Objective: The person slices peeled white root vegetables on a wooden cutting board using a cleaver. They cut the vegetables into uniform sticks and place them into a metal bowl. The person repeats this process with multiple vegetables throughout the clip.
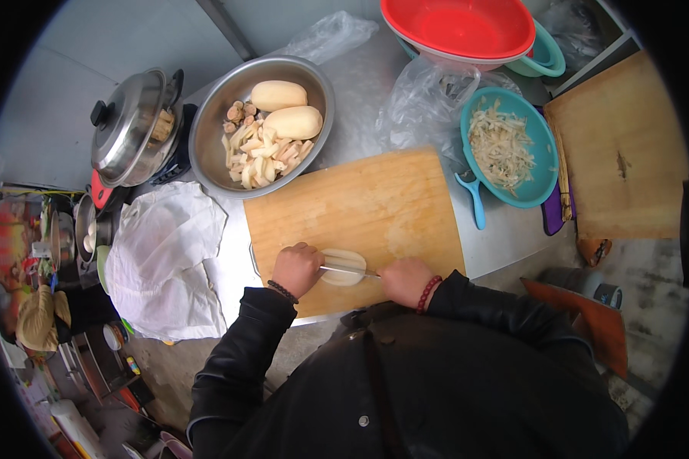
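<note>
A pale peeled lotus root piece (343, 258) lies on the wooden cutting board (360, 199), near its front edge. Across it runs the thin blade of a knife (350, 268). My right hand (407, 281) is closed around the handle at the blade's right end. My left hand (297, 268) is curled at the blade's other end, left of the lotus root; its fingertips are partly hidden. Beyond the board's left corner stands a steel bowl (200, 145) with two whole peeled lotus roots (293, 122) and a heap of cut pieces (262, 161).
A teal basin (532, 195) of pale shreds stands right of the board, with a blue peeler (476, 203) beside it. A white cloth (164, 260) and a lidded steel pot (134, 126) are on the left. Plastic bags (429, 99) and a red basin (459, 27) sit behind.
</note>
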The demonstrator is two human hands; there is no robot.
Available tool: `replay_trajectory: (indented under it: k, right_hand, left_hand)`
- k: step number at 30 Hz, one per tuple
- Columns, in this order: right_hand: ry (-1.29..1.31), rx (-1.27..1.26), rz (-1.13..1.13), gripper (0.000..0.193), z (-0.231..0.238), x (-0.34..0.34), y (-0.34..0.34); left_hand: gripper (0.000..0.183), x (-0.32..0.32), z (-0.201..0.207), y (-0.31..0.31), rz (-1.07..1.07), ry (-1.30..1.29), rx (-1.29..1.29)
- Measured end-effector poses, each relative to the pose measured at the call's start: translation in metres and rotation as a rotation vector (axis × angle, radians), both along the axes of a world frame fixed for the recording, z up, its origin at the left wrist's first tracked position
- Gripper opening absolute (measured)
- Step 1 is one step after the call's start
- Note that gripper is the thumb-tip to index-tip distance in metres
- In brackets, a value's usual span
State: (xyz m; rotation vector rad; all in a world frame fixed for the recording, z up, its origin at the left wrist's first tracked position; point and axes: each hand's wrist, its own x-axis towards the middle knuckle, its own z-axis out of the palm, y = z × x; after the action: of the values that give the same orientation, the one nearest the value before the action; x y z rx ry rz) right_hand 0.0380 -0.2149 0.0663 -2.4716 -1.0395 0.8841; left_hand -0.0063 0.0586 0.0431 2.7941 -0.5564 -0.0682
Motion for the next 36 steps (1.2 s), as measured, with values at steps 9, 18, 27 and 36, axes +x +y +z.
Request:
replay_trajectory:
  k: [9,18,27,36]
  right_hand:
    - [-0.086,0.177,-0.031,0.018,0.015,-0.009,-0.009]
    - [-0.04,0.104,0.049,0.021,0.026,-0.014,-0.003]
    - [-0.024,0.039,0.065,0.024,0.021,-0.015,0.003]
    - [-0.003,0.063,0.077,0.018,0.011,-0.017,0.002]
  left_hand:
    - [0.014,-0.01,0.038,-0.004,0.063,-0.061,0.039]
    - [0.013,-0.027,0.035,-0.004,0.076,-0.028,0.018]
    - [0.014,-0.03,0.022,-0.002,0.067,-0.052,0.006]
    - [0.014,-0.035,0.009,0.002,0.039,-0.078,-0.01]
